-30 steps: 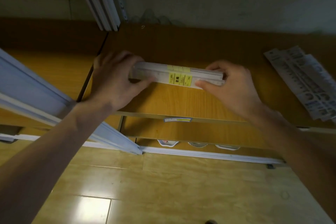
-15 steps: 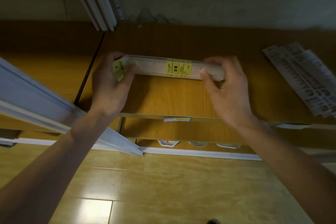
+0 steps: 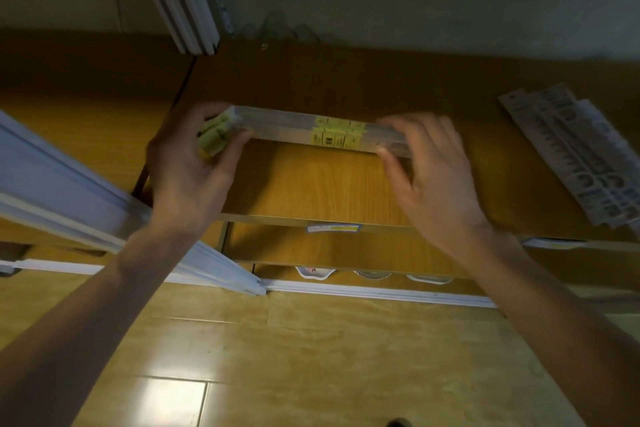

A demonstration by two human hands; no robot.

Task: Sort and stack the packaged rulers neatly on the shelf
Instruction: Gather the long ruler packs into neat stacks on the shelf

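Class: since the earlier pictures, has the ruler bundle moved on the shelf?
Yes. The ruler bundle has moved away from the shelf's front edge, toward the back.

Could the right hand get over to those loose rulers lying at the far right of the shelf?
Probably yes: the bare shelf between the right hand and the loose rulers holds nothing, though that hand would first have to let go of the ruler bundle.
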